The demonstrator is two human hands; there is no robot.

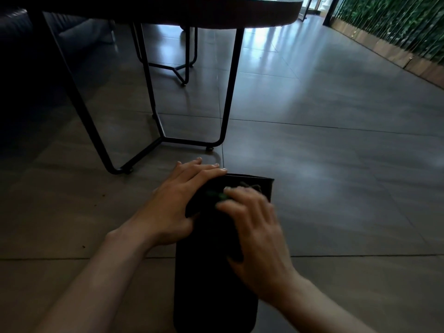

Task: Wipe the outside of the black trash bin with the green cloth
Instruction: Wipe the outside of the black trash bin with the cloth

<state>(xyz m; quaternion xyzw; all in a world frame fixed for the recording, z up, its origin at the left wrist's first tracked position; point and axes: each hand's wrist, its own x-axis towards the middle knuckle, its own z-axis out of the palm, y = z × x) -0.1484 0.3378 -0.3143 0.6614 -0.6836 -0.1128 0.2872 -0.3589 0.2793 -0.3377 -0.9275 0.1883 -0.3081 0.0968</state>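
The black trash bin (211,280) lies on its side on the tiled floor (336,188), beside the table legs (228,92). Left hand (182,200) rests flat on it, fingers spread, steadying. Right hand (257,234) presses the green cloth (216,195) (dark, barely showing) against the bin's upper side, fingers splayed over it.

A round table (168,10) on thin black metal legs (230,85) stands over a grey tiled floor (336,164) that shines with window light. A second leg frame (185,66) stands farther back. Green plants (396,22) above wooden planters (389,50) line the right wall. A dark sofa (16,44) sits at far left.
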